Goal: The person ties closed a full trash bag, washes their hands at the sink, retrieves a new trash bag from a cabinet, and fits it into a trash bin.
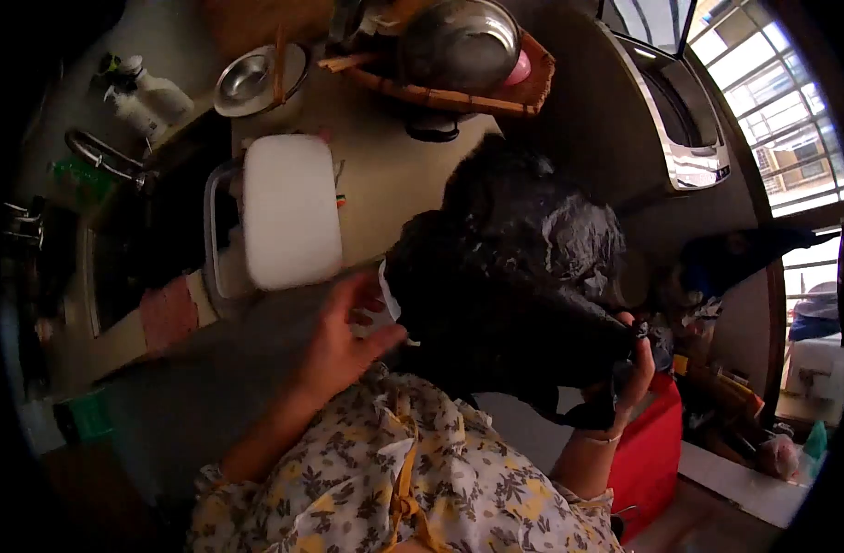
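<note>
A large crumpled black plastic bag (523, 249) hangs in front of my body, bulging at the top. My right hand (636, 373) is closed around the bag's gathered right side, with its handle loop hanging near the wrist. At the bag's left edge, my left hand (344, 323) has its thumb and fingers apart. A narrow white edge (390, 293) shows between that hand and the bag; what it belongs to is hidden. Just beyond my left hand, a white rectangular lid or board (293, 212) lies on a clear plastic container (221, 276) on the counter.
A wooden tray (523, 97) with a metal bowl (463, 41) stands at the back of the counter (385, 175). A metal dish (247, 83), white bottles (155, 97) and a faucet (109, 158) are at left. A red box-like object (652, 461) stands low at right.
</note>
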{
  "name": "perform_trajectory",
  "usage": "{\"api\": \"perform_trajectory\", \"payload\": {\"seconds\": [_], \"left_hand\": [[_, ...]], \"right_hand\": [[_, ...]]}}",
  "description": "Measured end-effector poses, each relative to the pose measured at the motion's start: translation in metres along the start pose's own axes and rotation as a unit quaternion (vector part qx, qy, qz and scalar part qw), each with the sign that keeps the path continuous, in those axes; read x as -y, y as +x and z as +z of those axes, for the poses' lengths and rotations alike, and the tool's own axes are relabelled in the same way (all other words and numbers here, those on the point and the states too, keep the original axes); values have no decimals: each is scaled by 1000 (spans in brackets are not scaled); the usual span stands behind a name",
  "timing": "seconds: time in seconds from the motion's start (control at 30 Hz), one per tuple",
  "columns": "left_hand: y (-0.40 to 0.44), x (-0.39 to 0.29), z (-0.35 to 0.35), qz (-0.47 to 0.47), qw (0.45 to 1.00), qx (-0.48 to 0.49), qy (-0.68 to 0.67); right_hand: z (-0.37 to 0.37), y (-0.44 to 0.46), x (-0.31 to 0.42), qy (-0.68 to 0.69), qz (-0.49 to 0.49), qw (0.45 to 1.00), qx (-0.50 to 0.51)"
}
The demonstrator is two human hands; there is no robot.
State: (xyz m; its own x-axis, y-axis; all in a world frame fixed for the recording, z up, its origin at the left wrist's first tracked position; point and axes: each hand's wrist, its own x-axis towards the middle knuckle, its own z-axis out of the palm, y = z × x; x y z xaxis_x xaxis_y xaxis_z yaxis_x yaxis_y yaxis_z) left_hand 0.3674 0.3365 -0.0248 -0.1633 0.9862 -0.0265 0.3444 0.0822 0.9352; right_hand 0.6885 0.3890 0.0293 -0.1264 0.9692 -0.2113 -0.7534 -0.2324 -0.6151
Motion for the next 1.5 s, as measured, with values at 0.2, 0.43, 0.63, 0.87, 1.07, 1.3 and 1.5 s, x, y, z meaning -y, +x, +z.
{"api": "perform_trajectory", "payload": {"seconds": [0.2, 0.43, 0.63, 0.87, 1.07, 1.3, 1.5], "left_hand": [[20, 63, 64, -102, 974, 57, -196], [-24, 50, 13, 67, 985, -75, -143], [-55, 72, 26, -148, 973, 64, -166], [-41, 107, 69, -253, 941, 185, -129], [-41, 110, 84, -161, 944, 183, -222], [-34, 132, 104, -273, 899, 256, -228], [-21, 155, 105, -379, 895, 156, -176]], "right_hand": [[-41, 3, -23, -127, -91, 986, -56], [-89, 33, 36, -411, -74, 908, -45], [-71, 34, 12, -659, -164, 721, -139], [-25, 7, 2, -646, -50, 747, 147], [-77, 27, -104, -771, 113, 587, 219], [-137, 85, -177, -776, -105, 601, 161], [-188, 131, -228, -874, -193, 378, 238]]}}
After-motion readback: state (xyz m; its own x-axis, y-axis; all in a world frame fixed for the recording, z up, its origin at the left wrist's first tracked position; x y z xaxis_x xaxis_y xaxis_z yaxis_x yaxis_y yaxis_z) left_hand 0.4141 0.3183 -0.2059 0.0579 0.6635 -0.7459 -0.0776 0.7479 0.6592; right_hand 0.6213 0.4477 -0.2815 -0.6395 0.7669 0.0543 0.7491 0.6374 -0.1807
